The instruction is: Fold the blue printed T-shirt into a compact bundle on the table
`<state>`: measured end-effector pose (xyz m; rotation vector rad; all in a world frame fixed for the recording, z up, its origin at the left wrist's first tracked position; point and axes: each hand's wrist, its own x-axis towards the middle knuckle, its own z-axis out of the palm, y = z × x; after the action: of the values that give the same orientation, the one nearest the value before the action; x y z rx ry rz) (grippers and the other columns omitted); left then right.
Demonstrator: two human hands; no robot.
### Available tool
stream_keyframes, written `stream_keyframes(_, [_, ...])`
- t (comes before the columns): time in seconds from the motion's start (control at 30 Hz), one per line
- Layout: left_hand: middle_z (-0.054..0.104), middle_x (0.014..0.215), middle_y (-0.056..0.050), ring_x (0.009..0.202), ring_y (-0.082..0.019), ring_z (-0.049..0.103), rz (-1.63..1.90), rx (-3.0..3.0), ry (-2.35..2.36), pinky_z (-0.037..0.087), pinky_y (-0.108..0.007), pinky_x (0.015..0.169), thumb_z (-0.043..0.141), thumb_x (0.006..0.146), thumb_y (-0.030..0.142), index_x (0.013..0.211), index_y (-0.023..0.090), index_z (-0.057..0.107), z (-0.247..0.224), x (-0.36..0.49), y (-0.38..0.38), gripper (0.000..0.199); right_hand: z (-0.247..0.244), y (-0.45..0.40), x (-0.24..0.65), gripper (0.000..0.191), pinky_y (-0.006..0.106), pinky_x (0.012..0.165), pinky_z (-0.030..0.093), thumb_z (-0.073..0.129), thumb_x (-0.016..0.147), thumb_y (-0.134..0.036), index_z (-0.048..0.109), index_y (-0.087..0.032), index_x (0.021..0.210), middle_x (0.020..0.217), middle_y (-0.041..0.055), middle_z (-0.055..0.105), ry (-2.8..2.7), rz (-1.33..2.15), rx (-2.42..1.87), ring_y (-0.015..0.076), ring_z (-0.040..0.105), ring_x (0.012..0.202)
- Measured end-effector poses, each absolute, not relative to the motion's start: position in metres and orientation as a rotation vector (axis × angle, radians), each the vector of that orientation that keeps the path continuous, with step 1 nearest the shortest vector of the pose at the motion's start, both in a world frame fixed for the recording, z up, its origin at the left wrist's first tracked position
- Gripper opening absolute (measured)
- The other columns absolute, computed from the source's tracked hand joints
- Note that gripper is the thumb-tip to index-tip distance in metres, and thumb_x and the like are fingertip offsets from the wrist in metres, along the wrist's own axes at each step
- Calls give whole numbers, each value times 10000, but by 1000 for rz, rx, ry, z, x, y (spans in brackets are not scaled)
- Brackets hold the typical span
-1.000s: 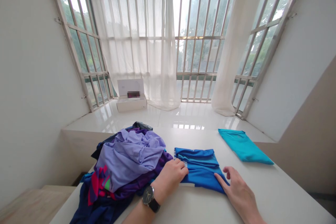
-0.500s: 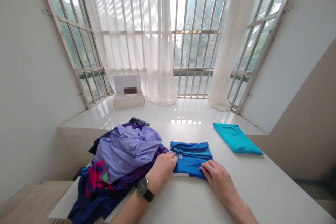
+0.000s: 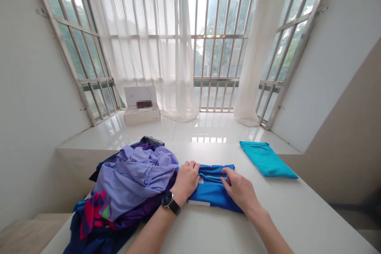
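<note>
A folded blue garment (image 3: 212, 196) lies on the white table between my hands, with a small white print near its left side. My left hand (image 3: 187, 178), with a black watch on the wrist, rests on the garment's left end, its fingers bent together over the edge. Over the right part of the cloth is my right hand (image 3: 238, 186), thumb and forefinger apart; whether its fingertips touch the fabric is hard to tell. Left of my left hand, a loose pile of clothes (image 3: 137, 174) shows lavender, purple, navy and pink cloth.
A folded teal garment (image 3: 268, 160) lies at the table's right. Behind the white table (image 3: 226, 234), an open white box (image 3: 142, 116) stands on the window ledge. A sheer curtain (image 3: 178, 67) hangs before the barred window.
Both hands have moved away from me, up along the blue garment. My right thumb and forefinger have parted. The whole view has shifted slightly.
</note>
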<state>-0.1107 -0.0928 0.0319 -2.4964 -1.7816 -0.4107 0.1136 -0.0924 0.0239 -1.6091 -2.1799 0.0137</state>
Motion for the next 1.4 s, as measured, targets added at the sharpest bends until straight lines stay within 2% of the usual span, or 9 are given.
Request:
stream_keyframes(0.13, [614,1142,-88,984,-243,618,-384,-2460,-1825,497,-341,825,475,984,189,1117,196,594,19,-108,-92,179,9,-88,96,293,268,596,438,426,988,-383,623,-215,1125,781,22,706,-2155,37,-1476,171,666,631])
stream_keyframes(0.33, [645,1083,-62,856,-202,670,-479,-2431,-1829,486,-289,706,373,1042,198,1071,203,601,20,-108,-92,230,8,-103,89,305,266,629,442,418,1005,-378,666,-235,898,804,19,703,-2402,76,-1291,174,679,704])
stream_keyframes(0.57, [673,1035,-41,886,-207,677,-450,-2644,-1634,506,-300,770,484,1001,196,958,203,621,35,-112,-112,143,4,-102,89,165,277,590,430,546,950,-277,636,-226,822,760,3,677,-2334,-67,-1331,175,647,662])
stream_keyframes(0.63, [672,1023,-42,891,-215,680,-390,-2680,-1653,515,-305,767,507,984,190,944,197,621,38,-114,-114,121,2,-100,90,53,314,699,477,604,906,-235,651,-218,925,879,35,701,-2275,-169,-1311,213,659,786])
stream_keyframes(0.77, [664,1046,-45,876,-216,686,-360,-2684,-1755,522,-308,767,532,975,215,989,200,615,39,-116,-112,86,1,-94,96,360,426,991,427,652,820,-156,639,-241,1169,1228,80,677,-2219,-296,-1261,301,584,1161])
stream_keyframes(0.83, [663,1059,-36,871,-215,686,-366,-2685,-1790,521,-309,770,551,967,225,1005,209,610,38,-118,-110,72,-1,-89,103,409,449,1048,372,615,800,-100,643,-260,1175,1275,58,672,-2230,-297,-1267,303,547,1236])
stream_keyframes(0.93, [661,1057,-19,869,-212,679,-396,-2684,-1808,516,-311,768,574,950,229,997,222,604,36,-119,-110,56,-7,-82,116,439,459,1055,330,536,777,-17,665,-261,1118,1185,36,719,-2209,-290,-1345,279,576,1203])
stream_keyframes(1.07, [669,1021,-17,936,-217,652,-463,-2672,-1817,505,-304,793,604,927,231,959,220,608,35,-120,-111,35,-15,-75,129,482,417,987,354,477,759,34,682,-257,1083,1049,28,754,-2214,-287,-1411,234,645,1071])
stream_keyframes(1.4, [670,1039,-47,929,-227,653,-410,-2544,-1891,517,-328,786,595,965,270,984,202,633,34,-115,-112,80,-9,-80,130,382,324,808,457,482,763,34,687,-233,944,963,40,713,-2247,-401,-1359,216,634,892])
